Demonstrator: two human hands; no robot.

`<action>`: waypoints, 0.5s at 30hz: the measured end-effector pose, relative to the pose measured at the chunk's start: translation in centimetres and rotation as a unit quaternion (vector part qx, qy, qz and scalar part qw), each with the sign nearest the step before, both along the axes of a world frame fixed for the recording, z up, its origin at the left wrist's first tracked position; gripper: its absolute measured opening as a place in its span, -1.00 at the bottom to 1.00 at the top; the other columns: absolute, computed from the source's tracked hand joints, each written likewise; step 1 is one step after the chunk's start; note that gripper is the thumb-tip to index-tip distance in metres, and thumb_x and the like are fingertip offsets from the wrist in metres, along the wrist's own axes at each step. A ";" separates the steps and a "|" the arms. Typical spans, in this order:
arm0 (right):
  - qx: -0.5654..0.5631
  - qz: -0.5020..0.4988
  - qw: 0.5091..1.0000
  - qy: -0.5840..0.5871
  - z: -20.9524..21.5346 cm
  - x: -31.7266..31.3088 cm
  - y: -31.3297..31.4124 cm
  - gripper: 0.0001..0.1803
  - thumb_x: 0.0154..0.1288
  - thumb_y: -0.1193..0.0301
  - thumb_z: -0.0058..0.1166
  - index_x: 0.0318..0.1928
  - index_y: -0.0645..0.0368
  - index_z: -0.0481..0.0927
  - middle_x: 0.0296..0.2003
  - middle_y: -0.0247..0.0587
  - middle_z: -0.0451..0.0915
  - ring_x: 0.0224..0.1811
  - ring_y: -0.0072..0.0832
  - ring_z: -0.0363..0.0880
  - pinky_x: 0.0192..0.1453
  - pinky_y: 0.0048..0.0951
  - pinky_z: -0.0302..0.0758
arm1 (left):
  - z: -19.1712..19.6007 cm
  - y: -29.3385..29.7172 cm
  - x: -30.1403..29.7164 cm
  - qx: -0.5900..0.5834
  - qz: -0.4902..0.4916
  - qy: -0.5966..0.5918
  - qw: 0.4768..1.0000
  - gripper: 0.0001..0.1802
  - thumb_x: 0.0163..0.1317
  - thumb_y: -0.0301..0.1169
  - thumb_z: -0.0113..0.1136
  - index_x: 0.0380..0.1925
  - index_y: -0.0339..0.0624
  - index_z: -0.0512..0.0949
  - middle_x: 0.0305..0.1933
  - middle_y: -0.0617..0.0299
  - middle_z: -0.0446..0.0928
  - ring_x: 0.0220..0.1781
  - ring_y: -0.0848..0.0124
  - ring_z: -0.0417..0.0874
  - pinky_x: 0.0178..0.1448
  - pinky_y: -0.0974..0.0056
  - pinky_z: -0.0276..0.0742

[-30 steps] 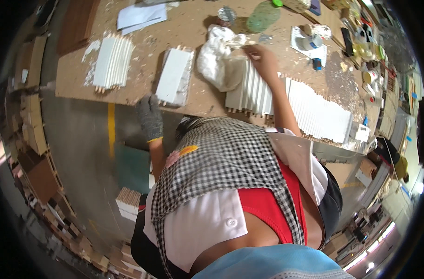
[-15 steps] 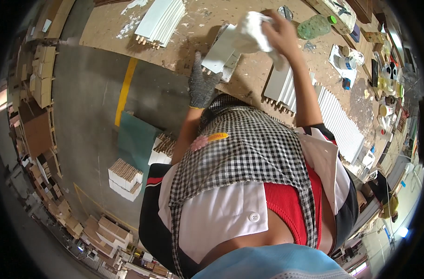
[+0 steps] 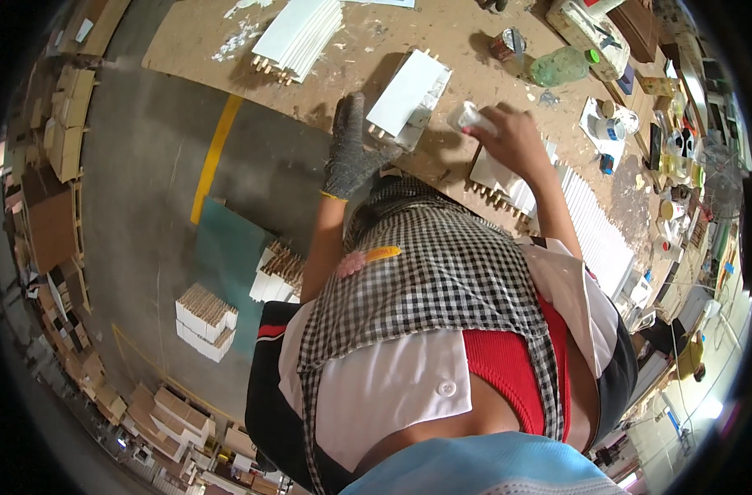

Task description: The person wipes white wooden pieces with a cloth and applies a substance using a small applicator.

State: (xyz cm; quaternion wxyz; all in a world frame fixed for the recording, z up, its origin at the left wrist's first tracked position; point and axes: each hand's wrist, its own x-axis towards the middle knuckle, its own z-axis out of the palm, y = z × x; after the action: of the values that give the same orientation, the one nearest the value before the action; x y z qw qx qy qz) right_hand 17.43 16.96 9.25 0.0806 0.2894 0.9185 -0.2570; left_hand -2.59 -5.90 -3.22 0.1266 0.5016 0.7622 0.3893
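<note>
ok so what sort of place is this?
Probably a woodworking or furniture workshop: white slats with peg ends lie stacked on a stained workbench, and a yellow line marks the floor.

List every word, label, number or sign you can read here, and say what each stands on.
No text is clear enough to quote.
Yellow tag on the apron: marks too small to read.
Tub and can: any print is too small or blurred.
Board by the left hand: no text seen.
</note>
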 end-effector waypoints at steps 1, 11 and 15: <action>0.097 0.001 0.994 0.053 0.5 -0.4 0.3 -0.58 0.25 0.00 0.27 -0.13 0.09 0.73 -0.17 -0.09 0.58 -0.12 -0.16 0.58 -0.02 -0.12 0.51 | 1.8 1.5 0.3 -0.018 0.027 -0.032 0.999 0.30 -0.04 -0.16 0.60 0.54 -0.27 -0.10 0.56 -0.24 0.06 0.59 -0.07 0.09 0.55 0.00 0.17; 0.109 -0.019 0.961 0.255 -15.2 -9.3 4.5 -0.57 0.49 0.14 -0.01 0.15 0.16 0.57 0.25 0.03 0.52 0.36 -0.14 0.43 0.48 0.02 0.20 | 0.7 5.7 2.6 -0.055 0.070 0.028 0.996 0.13 0.18 0.10 0.36 0.51 -0.34 -0.01 0.32 -0.37 0.38 0.26 -0.19 0.51 0.26 -0.06 0.47; 0.013 -0.248 0.944 0.218 -14.0 -9.0 12.0 -0.63 0.41 0.16 0.11 -0.15 0.27 0.67 -0.26 0.09 0.67 -0.19 0.02 0.65 -0.11 -0.14 0.54 | 2.4 3.9 0.8 -0.022 0.069 0.029 0.997 -0.06 0.27 0.04 0.32 0.43 -0.36 0.17 0.13 -0.19 0.58 0.11 0.04 0.65 0.16 0.05 0.56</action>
State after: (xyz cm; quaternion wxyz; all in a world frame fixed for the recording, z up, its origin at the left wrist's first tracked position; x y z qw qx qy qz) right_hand 8.42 28.93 -4.74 -0.1913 0.4460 0.8160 -0.3140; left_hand -1.74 -2.01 -0.77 0.0881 0.4562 0.8065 0.3657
